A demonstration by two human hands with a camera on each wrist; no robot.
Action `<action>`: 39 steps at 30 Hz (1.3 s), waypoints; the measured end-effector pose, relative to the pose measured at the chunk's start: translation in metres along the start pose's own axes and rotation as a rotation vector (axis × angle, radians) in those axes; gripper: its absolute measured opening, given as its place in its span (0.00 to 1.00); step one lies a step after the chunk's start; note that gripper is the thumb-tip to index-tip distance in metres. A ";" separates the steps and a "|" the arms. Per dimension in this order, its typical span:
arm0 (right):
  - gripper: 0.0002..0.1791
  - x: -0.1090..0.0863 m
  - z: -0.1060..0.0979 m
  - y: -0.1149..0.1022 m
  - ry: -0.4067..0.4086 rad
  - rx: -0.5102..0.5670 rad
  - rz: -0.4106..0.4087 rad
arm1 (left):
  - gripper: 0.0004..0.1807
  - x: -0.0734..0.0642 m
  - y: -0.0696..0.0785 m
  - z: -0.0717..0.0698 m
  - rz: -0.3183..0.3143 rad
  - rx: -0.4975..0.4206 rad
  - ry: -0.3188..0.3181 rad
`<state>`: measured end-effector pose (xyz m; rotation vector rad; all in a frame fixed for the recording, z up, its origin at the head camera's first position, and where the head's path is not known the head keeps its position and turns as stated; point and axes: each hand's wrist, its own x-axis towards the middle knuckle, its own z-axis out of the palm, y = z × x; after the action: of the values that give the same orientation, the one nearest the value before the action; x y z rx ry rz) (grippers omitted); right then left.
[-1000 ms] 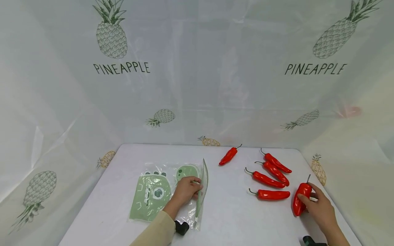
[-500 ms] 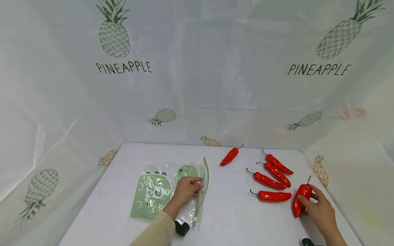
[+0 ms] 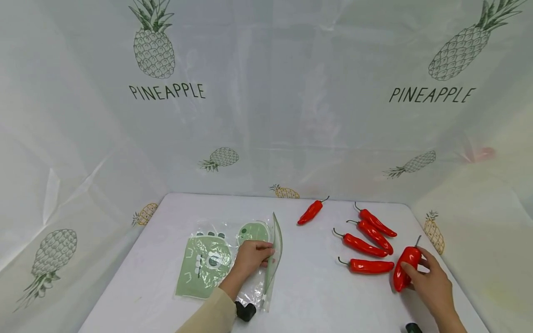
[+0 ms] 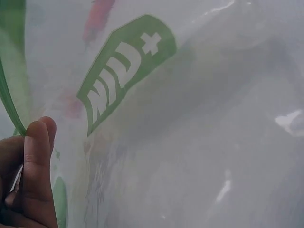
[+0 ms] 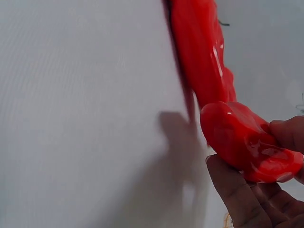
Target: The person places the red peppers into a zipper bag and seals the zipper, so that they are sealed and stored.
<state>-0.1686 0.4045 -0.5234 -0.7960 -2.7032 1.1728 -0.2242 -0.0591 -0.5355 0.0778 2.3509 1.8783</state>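
On the left of the white table lies a clear plastic zip bag [image 3: 206, 263] printed with a green cartoon monster. My left hand [image 3: 250, 259] pinches its raised right edge between thumb and fingers; in the left wrist view the fingers [image 4: 37, 152] grip the green strip beside the bag's clear film. At the table's right side, my right hand [image 3: 435, 286] holds a glossy red chili pepper [image 3: 405, 270], stem pointing away. The right wrist view shows the held chili pepper [image 5: 232, 137] between thumb and fingers, its tip overlapping another red chili pepper [image 5: 197, 52] on the table.
Several red chili peppers [image 3: 370, 266] lie left of and beyond my right hand. One more chili pepper [image 3: 310, 212] lies apart near the table's back edge. A pale pineapple-print curtain [image 3: 291, 115] encloses the back and sides.
The held chili pepper and my right hand have shifted slightly left and away from me. The bag's raised edge tip has swayed a little left; my left hand keeps its pinch.
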 end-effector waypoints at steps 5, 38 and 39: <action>0.50 -0.007 0.003 -0.015 -0.007 -0.008 -0.073 | 0.12 -0.001 0.002 -0.001 0.001 -0.007 0.012; 0.42 -0.078 0.105 -0.142 -0.254 0.199 -0.413 | 0.10 -0.012 0.020 0.005 0.061 0.048 0.087; 0.42 -0.081 0.108 -0.147 -0.260 0.208 -0.423 | 0.10 -0.013 0.020 0.005 0.062 0.052 0.088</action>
<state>-0.1920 0.2101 -0.4862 -0.0384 -2.6826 1.4892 -0.2119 -0.0515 -0.5157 0.0751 2.4836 1.8853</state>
